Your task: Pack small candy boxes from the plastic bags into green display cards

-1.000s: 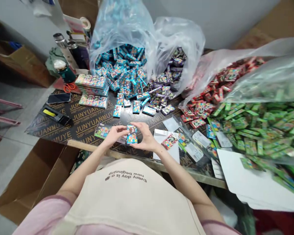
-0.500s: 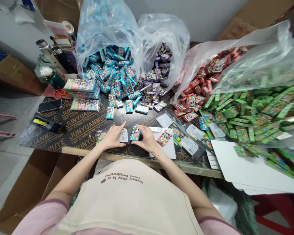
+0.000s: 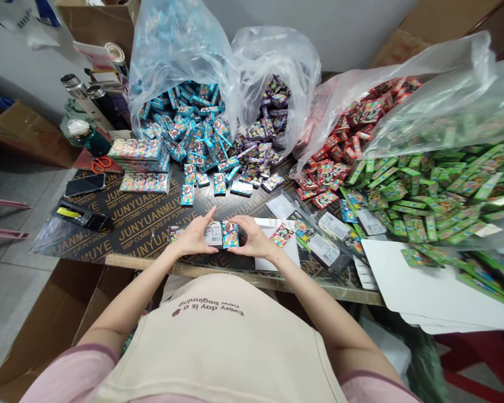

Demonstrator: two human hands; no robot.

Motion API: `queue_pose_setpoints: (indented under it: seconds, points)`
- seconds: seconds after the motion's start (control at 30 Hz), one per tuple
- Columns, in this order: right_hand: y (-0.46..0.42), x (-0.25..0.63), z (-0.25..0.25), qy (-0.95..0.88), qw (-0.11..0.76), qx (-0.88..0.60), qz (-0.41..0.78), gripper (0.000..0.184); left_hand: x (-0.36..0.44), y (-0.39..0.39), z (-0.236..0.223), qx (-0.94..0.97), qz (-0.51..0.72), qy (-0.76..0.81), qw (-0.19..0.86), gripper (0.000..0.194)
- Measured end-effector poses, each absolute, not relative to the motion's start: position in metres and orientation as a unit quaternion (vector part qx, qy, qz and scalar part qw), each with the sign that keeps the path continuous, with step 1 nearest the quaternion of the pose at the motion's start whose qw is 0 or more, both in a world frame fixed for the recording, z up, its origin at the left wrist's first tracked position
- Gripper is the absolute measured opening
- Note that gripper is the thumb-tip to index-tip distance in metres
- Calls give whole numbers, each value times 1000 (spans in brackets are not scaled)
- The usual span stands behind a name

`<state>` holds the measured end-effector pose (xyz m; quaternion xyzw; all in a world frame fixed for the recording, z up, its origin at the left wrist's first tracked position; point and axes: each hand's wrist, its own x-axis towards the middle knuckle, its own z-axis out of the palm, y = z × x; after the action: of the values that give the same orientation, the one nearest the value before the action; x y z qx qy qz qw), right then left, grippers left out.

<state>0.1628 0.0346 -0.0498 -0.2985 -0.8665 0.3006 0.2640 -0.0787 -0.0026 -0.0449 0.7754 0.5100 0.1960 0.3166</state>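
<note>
My left hand [image 3: 193, 236] lies over a flat plastic packet [image 3: 213, 233] with a white barcode label and a colourful printed left end. Its thumb runs along the near edge, the index finger reaches past the far edge, and the palm hides part of the packet. Between thumb and fingers my right hand [image 3: 252, 239] grips a small blue printed box [image 3: 231, 234], whose left side meets the label end of the packet. A red printed box [image 3: 282, 235] lies on white paper [image 3: 264, 262] just right of my right hand.
Bags spill blue boxes [image 3: 193, 134], purple boxes [image 3: 260, 151], red boxes [image 3: 336, 151] and green boxes [image 3: 420, 190] along the back. Wrapped box stacks [image 3: 145, 182], a phone [image 3: 85, 184], orange scissors [image 3: 101, 164] and a tape dispenser [image 3: 79, 215] stand left. White sheets [image 3: 403, 280] overhang the right edge.
My right hand has turned the blue box from tilted to straight and brought it against the packet's end. My left hand has shifted slightly right along the packet.
</note>
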Motion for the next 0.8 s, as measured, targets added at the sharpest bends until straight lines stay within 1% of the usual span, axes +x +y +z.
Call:
queue_pose_setpoints:
  seconds: [0.17,0.3,0.37,0.47,0.53,0.7,0.8]
  points:
    - [37,161,-38,-869,265,-334,251,65,-77,-1,-45,768,229,519,297,121]
    - [44,168,-33,-858,270,-332,283,67,-78,1,-42,775,232,507,297,117]
    - [51,174,-29,-848,280,-330,306,68,-78,4,-41,776,224,511,293,110]
    - [59,179,-18,-867,242,-279,335,69,-76,6,-39,781,207,505,303,95]
    - [63,178,-10,-888,205,-239,335,68,-74,6,-38,787,204,491,314,90]
    - [62,171,0,-918,144,-223,293,65,-66,3,-41,793,214,458,340,89]
    - [57,169,-3,-924,141,-233,267,65,-62,0,-44,789,223,469,330,89]
